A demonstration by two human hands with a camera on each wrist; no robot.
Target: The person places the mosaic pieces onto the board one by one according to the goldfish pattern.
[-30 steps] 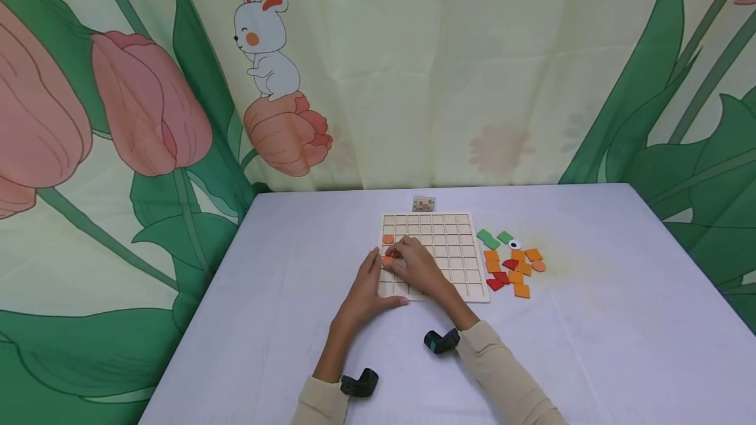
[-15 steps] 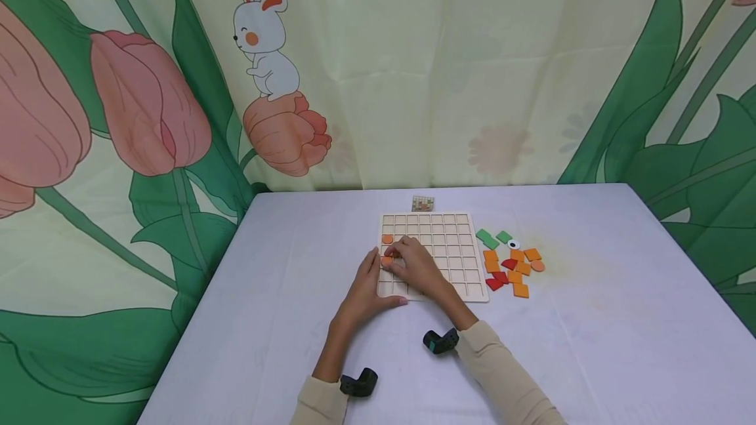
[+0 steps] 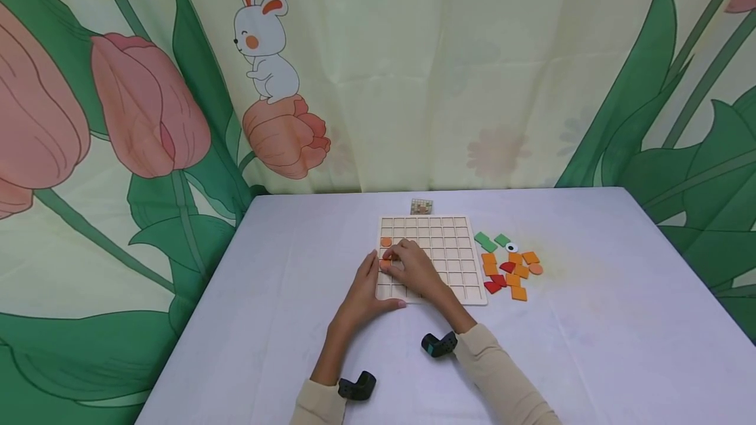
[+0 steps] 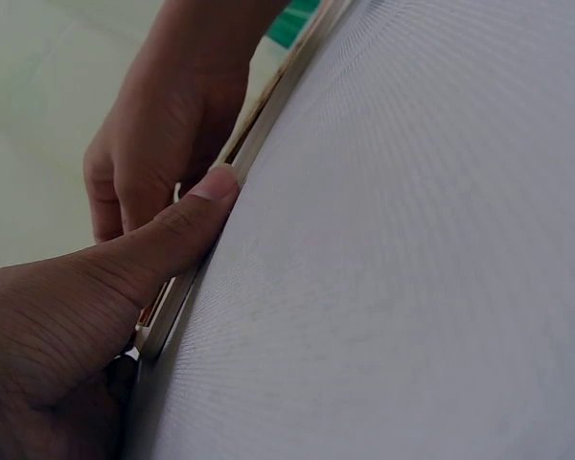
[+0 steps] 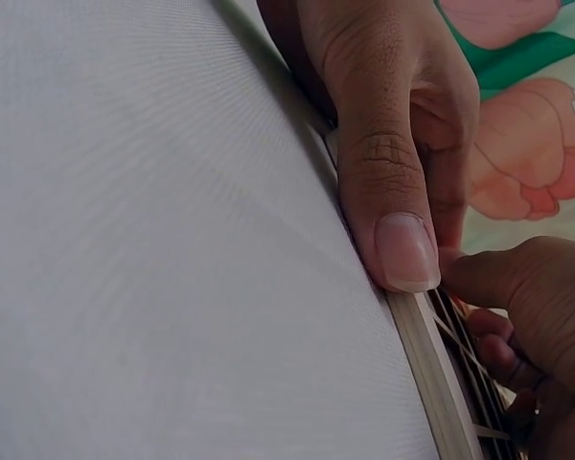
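Observation:
A pale wooden grid board point(image 3: 457, 267) lies on the table. My left hand point(image 3: 359, 294) steadies its near-left corner, straight fingers along the left side and thumb point(image 4: 177, 230) against the front edge. My right hand point(image 3: 418, 271) reaches over the board and pinches an orange piece point(image 3: 385, 263) at the left column, between thumb and forefinger; the fingertips partly cover it. One orange round piece point(image 3: 386, 242) sits in a cell farther up that column. In the right wrist view, the left thumb point(image 5: 402, 244) presses on the board's edge beside the right fingers.
Right of the board lie loose pieces: several orange squares point(image 3: 519, 294), red pieces point(image 3: 493, 287), green pieces point(image 3: 482, 239), an orange disc point(image 3: 535, 269) and a black-and-white eye piece point(image 3: 512, 248). A small patterned card point(image 3: 422, 206) lies behind the board. A printed curtain point(image 3: 401, 84) hangs behind the table.
Both hands stay at the same places on the board. The head view has shifted very slightly; no piece has visibly moved.

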